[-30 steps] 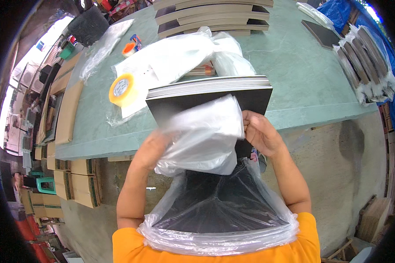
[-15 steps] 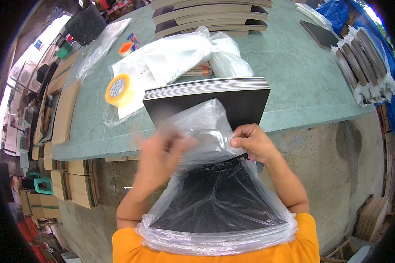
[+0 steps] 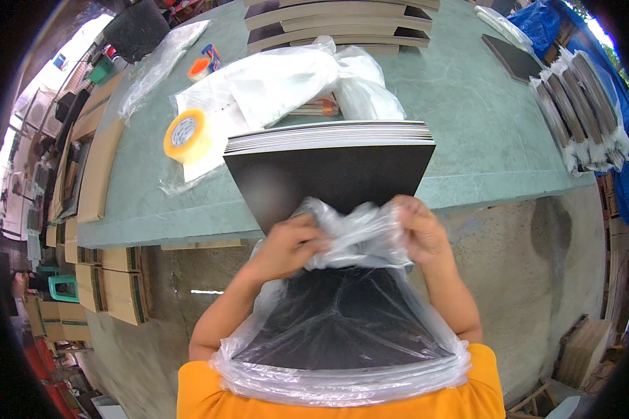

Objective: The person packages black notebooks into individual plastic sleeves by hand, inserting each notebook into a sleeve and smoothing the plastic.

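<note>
Both of my hands work at a clear plastic bag that bunches up between them just off the table's front edge. My left hand (image 3: 290, 244) is closed on the left part of the plastic bag (image 3: 356, 234), and my right hand (image 3: 421, 229), slightly blurred, is closed on its right part. Below them a black panel wrapped in clear plastic (image 3: 342, 318) rests against my body, with thick folds of film at its near edge. Right behind my hands a stack of black boards with white edges (image 3: 342, 164) stands tilted at the table edge; its lower part is hidden.
On the green table (image 3: 482, 146) lie a tape roll (image 3: 187, 136), an orange tape dispenser (image 3: 201, 68) and white plastic bags (image 3: 279, 80). Piled boards (image 3: 339, 28) stand at the back, wrapped panels (image 3: 580, 105) at the right. Cardboard boxes (image 3: 122, 283) are on the floor at left.
My left hand has come from a blurred sweep to a grip on the plastic. The raised flap of film is now gathered lower between both hands. My right hand has shifted slightly right.
</note>
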Demonstrator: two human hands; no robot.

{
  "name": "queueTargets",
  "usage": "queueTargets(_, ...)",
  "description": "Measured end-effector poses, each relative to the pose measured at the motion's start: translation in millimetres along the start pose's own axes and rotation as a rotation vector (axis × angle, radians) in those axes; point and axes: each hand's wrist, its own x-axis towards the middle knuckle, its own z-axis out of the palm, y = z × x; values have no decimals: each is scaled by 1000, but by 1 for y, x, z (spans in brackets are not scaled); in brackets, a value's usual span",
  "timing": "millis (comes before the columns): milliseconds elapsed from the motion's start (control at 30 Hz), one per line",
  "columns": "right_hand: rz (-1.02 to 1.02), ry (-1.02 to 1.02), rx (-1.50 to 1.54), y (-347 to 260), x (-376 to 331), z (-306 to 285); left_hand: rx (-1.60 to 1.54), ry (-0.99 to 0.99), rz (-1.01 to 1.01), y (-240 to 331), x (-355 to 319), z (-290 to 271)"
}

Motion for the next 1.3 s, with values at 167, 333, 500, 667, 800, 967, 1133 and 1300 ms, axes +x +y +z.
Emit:
queueTargets(167, -217, 458, 0, -41, -43, -16, -105, 573, -498, -137, -153, -67)
queueTargets(333, 263, 360, -193, 7, -47, -4, -47, 1283, -358, -97, -136, -108)
queueTargets(500, 398, 231, -213, 17, -27, 21, -151, 195, -256, 46, -33, -38)
queueTargets(667, 189, 220, -119, 29, -7, 49, -231, -123, 31, 58, 12, 5)
queueTargets(800, -27, 45, 175, 6, -24, 20, -251, -28, -92, -11, -22, -8)
queueTargets(967, -381, 297, 247, -30, -63, -24, -591, 882, -804, -186, -203, -76)
queueTargets(1133, -140, 212, -71, -22, -58, -30, -228, 771, -683, -95, -136, -94)
queueTargets(1300, -101, -293, 386, 0, -14, 6, -575, -340, -514, -40, -38, 20)
